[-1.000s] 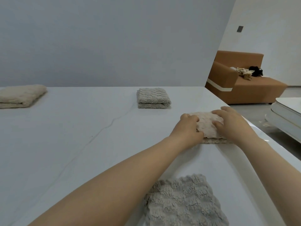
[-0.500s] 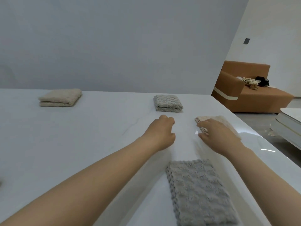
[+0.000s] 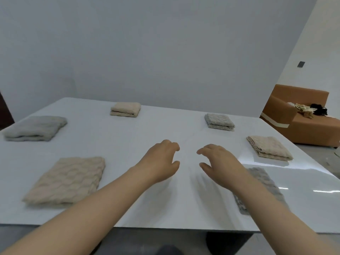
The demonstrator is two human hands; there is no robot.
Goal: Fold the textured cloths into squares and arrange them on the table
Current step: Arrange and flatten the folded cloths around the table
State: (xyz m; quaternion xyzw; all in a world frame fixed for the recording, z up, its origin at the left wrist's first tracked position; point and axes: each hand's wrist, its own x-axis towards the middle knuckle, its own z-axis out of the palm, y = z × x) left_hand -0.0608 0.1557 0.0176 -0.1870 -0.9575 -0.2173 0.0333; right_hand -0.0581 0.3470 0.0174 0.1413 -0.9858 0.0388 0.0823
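Both hands have let go of the folded beige waffle-textured cloth and drawn back left of it, the left hand and right hand hovering over the white worktop, each grip empty and loosely parted. That square looks placed. Six cloths lie out: three beige, three grey.

A home living room: brown sofa beside a white table, plain walls.
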